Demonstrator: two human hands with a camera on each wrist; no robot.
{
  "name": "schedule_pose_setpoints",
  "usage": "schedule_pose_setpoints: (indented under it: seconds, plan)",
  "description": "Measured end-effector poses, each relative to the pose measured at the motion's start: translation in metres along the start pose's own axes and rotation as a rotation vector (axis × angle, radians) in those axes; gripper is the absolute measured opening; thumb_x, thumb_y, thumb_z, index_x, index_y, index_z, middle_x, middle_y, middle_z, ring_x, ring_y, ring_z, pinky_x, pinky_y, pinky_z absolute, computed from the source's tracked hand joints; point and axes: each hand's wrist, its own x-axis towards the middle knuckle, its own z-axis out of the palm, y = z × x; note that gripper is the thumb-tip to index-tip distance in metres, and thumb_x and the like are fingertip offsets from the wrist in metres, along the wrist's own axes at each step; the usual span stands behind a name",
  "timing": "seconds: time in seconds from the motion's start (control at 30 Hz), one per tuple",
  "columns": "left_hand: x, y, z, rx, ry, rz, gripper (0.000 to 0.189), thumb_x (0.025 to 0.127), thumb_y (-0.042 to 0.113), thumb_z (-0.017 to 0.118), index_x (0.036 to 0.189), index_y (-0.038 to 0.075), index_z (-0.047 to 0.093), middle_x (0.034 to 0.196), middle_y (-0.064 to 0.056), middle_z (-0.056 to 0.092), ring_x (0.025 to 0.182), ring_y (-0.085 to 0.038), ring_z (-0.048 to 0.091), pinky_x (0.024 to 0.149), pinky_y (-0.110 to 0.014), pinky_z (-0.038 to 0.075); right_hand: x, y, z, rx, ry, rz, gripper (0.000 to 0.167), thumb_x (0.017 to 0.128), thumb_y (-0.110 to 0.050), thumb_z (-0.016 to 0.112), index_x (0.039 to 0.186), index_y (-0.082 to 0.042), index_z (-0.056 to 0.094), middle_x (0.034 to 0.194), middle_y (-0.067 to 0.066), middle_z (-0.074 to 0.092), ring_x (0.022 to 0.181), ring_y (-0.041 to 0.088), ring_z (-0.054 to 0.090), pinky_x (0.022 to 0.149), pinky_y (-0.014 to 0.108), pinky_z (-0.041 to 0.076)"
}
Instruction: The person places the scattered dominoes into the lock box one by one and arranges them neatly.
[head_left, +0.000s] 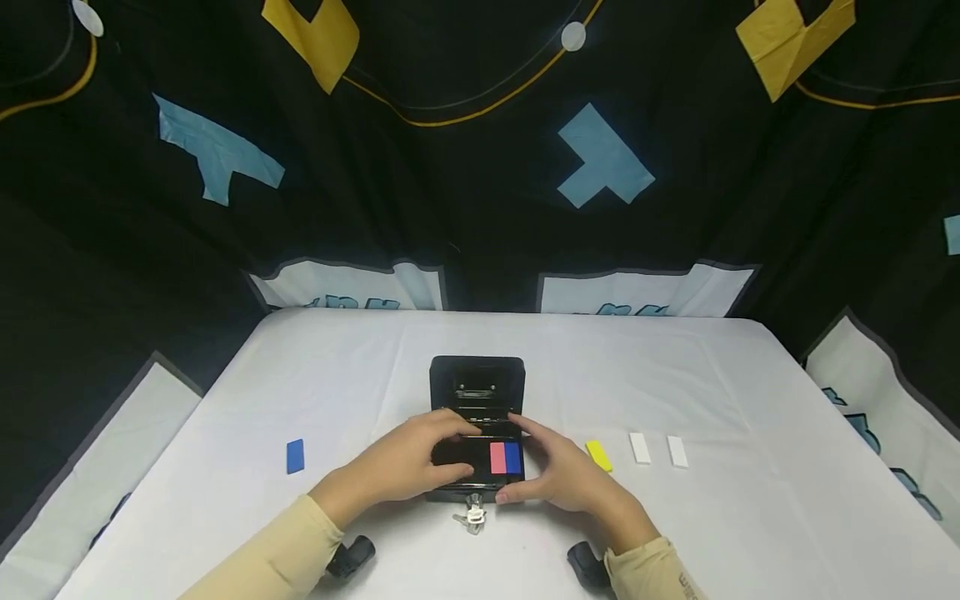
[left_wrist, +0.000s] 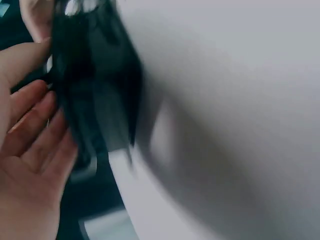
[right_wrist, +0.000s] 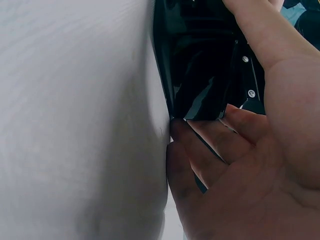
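A black cash box [head_left: 452, 452] stands on the table with its lid [head_left: 477, 379] raised. Side by side inside lie a pink block [head_left: 498, 457] and a blue block [head_left: 513, 457]. Keys on a ring [head_left: 472, 517] hang at the front lock. Over the box's left edge reaches my left hand [head_left: 405, 460], thumb and index finger above the interior, the other fingers at the side in the left wrist view. At the right side my right hand [head_left: 561, 468] spreads, thumb by the front corner, index finger near the hinge. Its lower fingers touch the box wall in the right wrist view.
Left of the box lies another blue block [head_left: 295, 457]. To its right are a yellow block [head_left: 598, 456] and two white blocks [head_left: 640, 448]. White cloth covers the table [head_left: 757, 517]. A dark patterned curtain [head_left: 465, 208] hangs behind and at both sides.
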Motion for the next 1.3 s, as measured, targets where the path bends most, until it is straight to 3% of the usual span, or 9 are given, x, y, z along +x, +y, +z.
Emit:
schedule_pose_setpoints:
  seconds: [0.13,0.27,0.37,0.47,0.63,0.8,1.07,1.3]
  plan:
    - [-0.021,-0.018,-0.024,-0.011,0.130,-0.028,0.035,0.090,0.027,0.077,0.123,0.018,0.069,0.118,0.009,0.065,0.103,-0.011,0.061,0.092,-0.042,0.052,0.000,-0.001,0.002,-0.003,0.001,0.001,0.108,0.064,-0.043,0.096,0.155,-0.019,0.041,0.152,0.016,0.045,0.141,0.037,0.038,0.112,0.059,0.029]
    - [-0.045,-0.047,-0.051,0.042,0.193,-0.149,0.035,0.089,0.027,0.078,0.121,0.017,0.070,0.116,0.004,0.067,0.098,-0.017,0.062,0.084,-0.045,0.053,-0.001,-0.001,0.003,-0.019,0.013,0.017,0.109,0.063,-0.045,0.096,0.154,-0.021,0.042,0.153,0.015,0.045,0.141,0.037,0.039,0.111,0.059,0.031]
    - [-0.067,-0.070,-0.067,0.059,0.181,-0.265,0.043,0.085,0.032,0.081,0.123,0.015,0.069,0.118,-0.001,0.067,0.100,-0.023,0.062,0.081,-0.046,0.053,-0.002,0.000,0.003,-0.022,0.021,0.023,0.109,0.063,-0.046,0.096,0.154,-0.021,0.042,0.152,0.015,0.045,0.141,0.037,0.039,0.110,0.060,0.031]
    - [-0.088,-0.090,-0.075,0.054,0.152,-0.341,0.058,0.080,0.040,0.085,0.127,0.012,0.067,0.122,-0.007,0.065,0.105,-0.029,0.061,0.082,-0.050,0.053,-0.002,0.001,0.002,-0.010,0.023,0.019,0.109,0.062,-0.044,0.096,0.154,-0.020,0.042,0.153,0.015,0.045,0.141,0.036,0.038,0.111,0.059,0.030]
    - [-0.113,-0.112,-0.073,0.039,0.125,-0.397,0.073,0.072,0.044,0.090,0.129,0.007,0.065,0.128,-0.016,0.062,0.114,-0.039,0.059,0.092,-0.058,0.050,-0.003,0.001,0.002,0.006,0.020,0.017,0.109,0.062,-0.043,0.096,0.154,-0.020,0.042,0.153,0.015,0.044,0.142,0.037,0.037,0.112,0.059,0.030]
    - [-0.123,-0.123,-0.071,0.033,0.123,-0.406,0.074,0.070,0.040,0.092,0.130,0.005,0.064,0.131,-0.019,0.060,0.117,-0.043,0.059,0.095,-0.058,0.048,-0.003,0.000,0.002,0.015,0.022,0.027,0.109,0.062,-0.042,0.097,0.154,-0.020,0.043,0.153,0.015,0.044,0.142,0.037,0.037,0.112,0.059,0.030]
    - [-0.127,-0.129,-0.072,0.053,0.103,-0.434,0.073,0.072,0.039,0.091,0.128,0.001,0.064,0.127,-0.021,0.061,0.118,-0.045,0.057,0.096,-0.058,0.047,-0.002,-0.001,0.002,0.014,0.018,0.024,0.109,0.062,-0.042,0.097,0.154,-0.020,0.042,0.153,0.016,0.044,0.142,0.037,0.038,0.111,0.059,0.030]
    - [-0.128,-0.133,-0.073,0.057,0.098,-0.446,0.059,0.075,0.034,0.089,0.122,0.004,0.068,0.122,-0.018,0.064,0.115,-0.043,0.060,0.095,-0.056,0.049,0.000,0.000,0.002,0.010,0.017,0.011,0.109,0.063,-0.042,0.096,0.154,-0.019,0.042,0.153,0.016,0.044,0.142,0.037,0.038,0.112,0.058,0.029]
